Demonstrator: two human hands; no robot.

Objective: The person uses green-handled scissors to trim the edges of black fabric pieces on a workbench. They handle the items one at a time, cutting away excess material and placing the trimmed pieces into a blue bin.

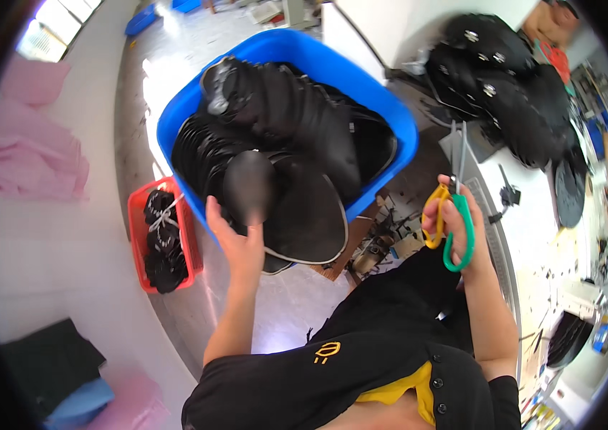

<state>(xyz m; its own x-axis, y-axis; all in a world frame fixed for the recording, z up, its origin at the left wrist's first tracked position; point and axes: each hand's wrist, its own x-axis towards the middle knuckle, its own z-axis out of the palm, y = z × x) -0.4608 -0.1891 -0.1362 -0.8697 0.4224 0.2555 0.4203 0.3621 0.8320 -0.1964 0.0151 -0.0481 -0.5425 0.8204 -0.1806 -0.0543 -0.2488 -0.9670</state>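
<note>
My right hand (pixel 461 229) grips a pair of scissors (pixel 456 208) with one yellow and one green handle; the narrow blades point away from me, slightly parted. My left hand (pixel 238 240) is at the near edge of a blue tub (pixel 406 154), its fingers apart. Right at its thumb, a dark oval piece (pixel 249 179) is smeared by motion. Stacked black oval pieces (pixel 300 215) with pale edging fill the tub, and a larger black bundle (pixel 282 107) lies across them. Some pieces overhang the near rim.
A red basket (pixel 195 251) of tied black items stands left of the tub. On the right, a work table (pixel 490 175) carries a heap of black pieces (pixel 504 86) with light flower shapes. Pink cloth (pixel 32 143) lies far left. Another person (pixel 551 25) is at the upper right.
</note>
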